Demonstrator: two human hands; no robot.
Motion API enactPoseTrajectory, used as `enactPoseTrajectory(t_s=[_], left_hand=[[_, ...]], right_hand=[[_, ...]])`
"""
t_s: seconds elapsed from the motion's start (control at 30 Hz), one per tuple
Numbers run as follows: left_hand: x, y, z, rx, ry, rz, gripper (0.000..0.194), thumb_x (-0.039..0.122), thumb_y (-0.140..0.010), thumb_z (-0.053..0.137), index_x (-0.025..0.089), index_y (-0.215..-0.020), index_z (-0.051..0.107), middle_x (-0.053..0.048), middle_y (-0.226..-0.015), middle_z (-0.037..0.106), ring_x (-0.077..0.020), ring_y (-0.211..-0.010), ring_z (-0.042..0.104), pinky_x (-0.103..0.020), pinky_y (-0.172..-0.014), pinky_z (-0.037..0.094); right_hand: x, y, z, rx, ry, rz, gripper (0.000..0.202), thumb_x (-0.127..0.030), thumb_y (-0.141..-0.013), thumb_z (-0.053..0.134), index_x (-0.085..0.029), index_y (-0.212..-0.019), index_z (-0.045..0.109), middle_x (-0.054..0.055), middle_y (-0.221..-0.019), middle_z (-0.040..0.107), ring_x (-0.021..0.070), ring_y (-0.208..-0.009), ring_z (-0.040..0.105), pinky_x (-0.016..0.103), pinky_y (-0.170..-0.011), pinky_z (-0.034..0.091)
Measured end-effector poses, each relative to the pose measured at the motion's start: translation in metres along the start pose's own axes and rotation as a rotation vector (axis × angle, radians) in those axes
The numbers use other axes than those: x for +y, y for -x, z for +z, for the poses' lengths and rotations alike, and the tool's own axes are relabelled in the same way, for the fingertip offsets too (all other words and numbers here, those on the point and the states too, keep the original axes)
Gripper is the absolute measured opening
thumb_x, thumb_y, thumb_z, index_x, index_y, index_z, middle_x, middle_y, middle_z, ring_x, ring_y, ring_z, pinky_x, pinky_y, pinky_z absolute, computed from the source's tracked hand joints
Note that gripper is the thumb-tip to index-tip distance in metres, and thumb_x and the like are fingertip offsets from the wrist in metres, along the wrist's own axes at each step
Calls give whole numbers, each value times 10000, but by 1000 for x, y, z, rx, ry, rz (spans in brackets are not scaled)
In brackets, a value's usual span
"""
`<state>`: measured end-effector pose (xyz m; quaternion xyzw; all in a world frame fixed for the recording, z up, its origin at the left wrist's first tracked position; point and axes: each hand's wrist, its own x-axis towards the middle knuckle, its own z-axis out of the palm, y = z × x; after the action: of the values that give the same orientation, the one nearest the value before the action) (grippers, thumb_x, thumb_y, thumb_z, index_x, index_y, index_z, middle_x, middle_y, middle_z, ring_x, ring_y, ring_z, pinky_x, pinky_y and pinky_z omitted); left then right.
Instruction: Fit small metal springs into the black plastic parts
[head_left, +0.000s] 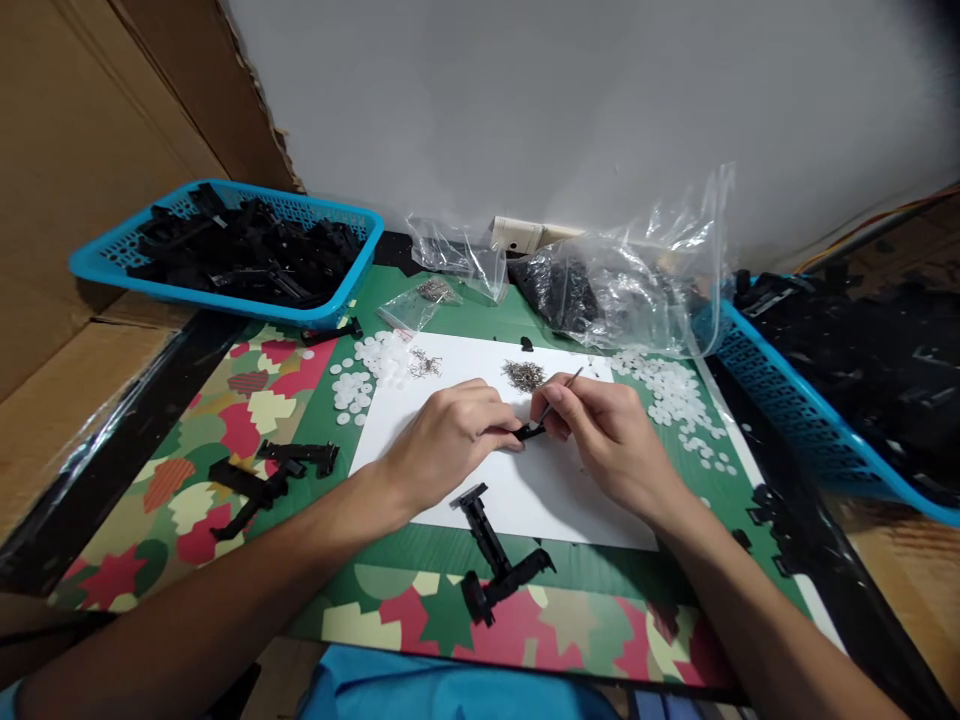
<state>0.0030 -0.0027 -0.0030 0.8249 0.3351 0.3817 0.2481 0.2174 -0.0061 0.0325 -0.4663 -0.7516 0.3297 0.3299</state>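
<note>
Over the white sheet (480, 490), my left hand (469, 425) is closed on a small black plastic part (529, 432), mostly hidden by the fingers. My right hand (592, 415) pinches thin metal tweezers (564, 390), their lower end at the black part. Just behind the hands lies a pile of tiny metal pieces (523, 375), with a smaller pile (425, 363) further left. White discs (351, 392) are heaped left of the sheet, and more white discs (667, 385) lie on its right. Black plastic parts (495, 560) rest near the front of the sheet.
A blue basket (292, 315) of black parts stands at the back left, another blue basket (817, 410) at the right. Clear plastic bags (622, 290) lie along the wall. More black parts (262, 480) sit beside my left forearm.
</note>
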Motion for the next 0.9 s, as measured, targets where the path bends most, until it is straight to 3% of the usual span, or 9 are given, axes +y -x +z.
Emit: enactPoseTrajectory(t_s=[0.43,0.7,0.9], left_hand=[[4,1,-1,-19,-49,19,136,35,-931,743,157,-872,743,-36,-850,745,-188,-836,694,-295,-727,536],[3,0,-2,-18,-16,-87,254,-22,-923,663,203,-871,769,-16,-861,776,-188,-842,721,-305,-754,544],[5,-2,-1,-5,9,-105,245,-27,-898,678,195,-856,772,-17,-839,779,-193,-824,719,-307,-729,530]], right_hand=[[-1,2,2,-27,122,-70,404,-341,-1143,493,-189,-822,686,-14,-679,617,124,-603,558,272,-622,400],[1,6,9,18,148,-122,422,-411,-1152,438,-206,-881,688,37,-774,709,157,-650,609,299,-664,455],[3,6,10,25,134,-127,373,-348,-1137,464,-200,-878,688,34,-792,713,156,-678,619,302,-697,460]])
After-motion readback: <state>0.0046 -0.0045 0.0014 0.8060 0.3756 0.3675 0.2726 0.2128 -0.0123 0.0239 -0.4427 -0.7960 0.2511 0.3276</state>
